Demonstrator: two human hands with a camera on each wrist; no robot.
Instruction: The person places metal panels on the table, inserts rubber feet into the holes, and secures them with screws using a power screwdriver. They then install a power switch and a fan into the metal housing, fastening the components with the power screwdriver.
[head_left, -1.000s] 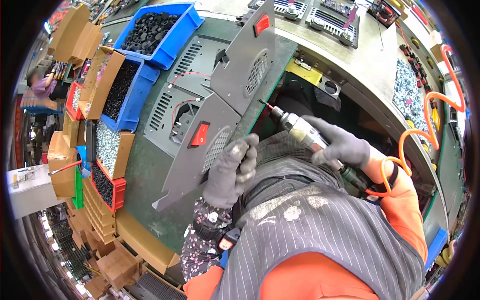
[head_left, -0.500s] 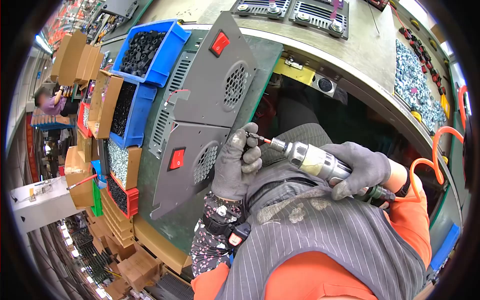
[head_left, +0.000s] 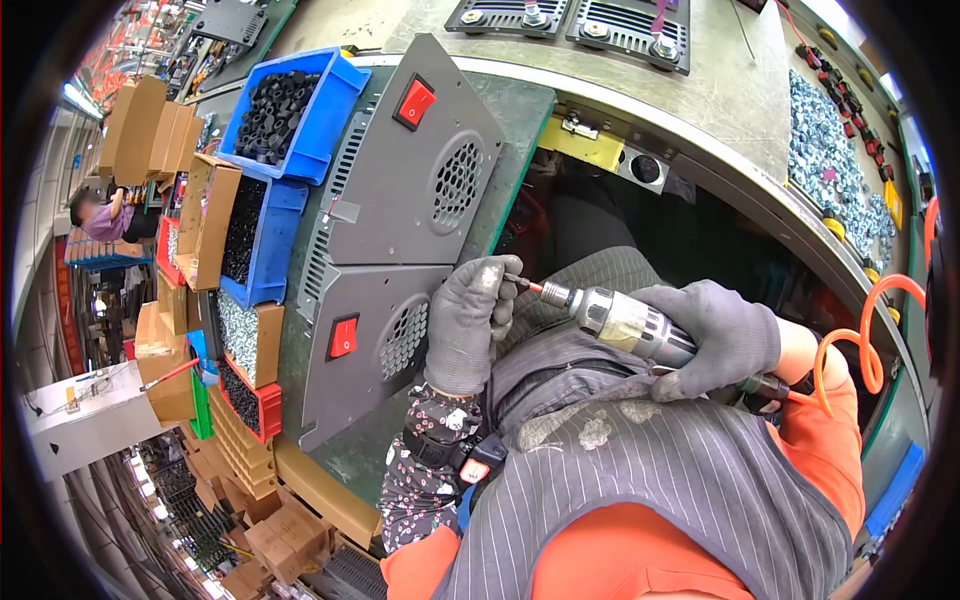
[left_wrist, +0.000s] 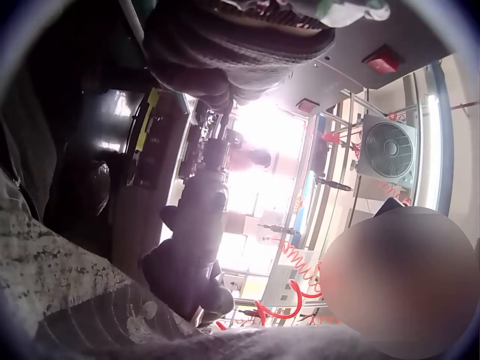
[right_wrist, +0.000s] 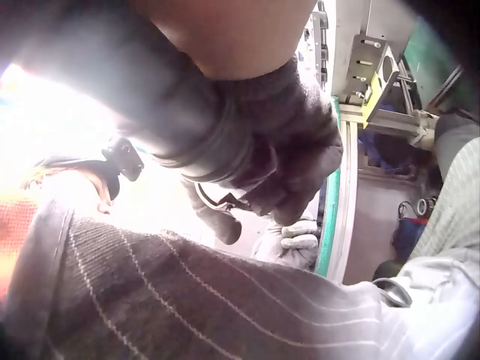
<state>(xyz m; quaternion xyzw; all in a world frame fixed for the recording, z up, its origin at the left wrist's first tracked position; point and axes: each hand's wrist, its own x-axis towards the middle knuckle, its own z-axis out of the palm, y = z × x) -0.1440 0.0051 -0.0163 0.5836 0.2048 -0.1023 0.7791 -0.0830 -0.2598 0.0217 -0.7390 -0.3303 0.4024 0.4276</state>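
My gloved right hand (head_left: 725, 340) grips a pneumatic screwdriver (head_left: 640, 325) over the lap, its bit pointing left. At the bit's end, the thumb and forefinger of my gloved left hand (head_left: 460, 330) pinch a small dark piece, mostly hidden by the glove. Left of that hand stand two tilted grey metal panels, a far one (head_left: 375, 180) and a near one (head_left: 330, 395). Each has a red rocker switch (head_left: 343, 337) and a round vent grille. In the left wrist view the screwdriver (left_wrist: 199, 210) appears dark against bright light.
Blue bins hold black rubber parts (head_left: 280, 110) and small black pieces (head_left: 243, 235). Nearby are a carton of silvery parts (head_left: 240, 335) and a red bin (head_left: 268, 410). An orange coiled hose (head_left: 870, 320) runs from the screwdriver at right. Vented plates (head_left: 630, 35) lie on the far bench.
The screwdriver has come down and its bit has met my left fingers. My left thumb and forefinger have drawn together at its tip. The view has shifted, showing the panels more face-on.
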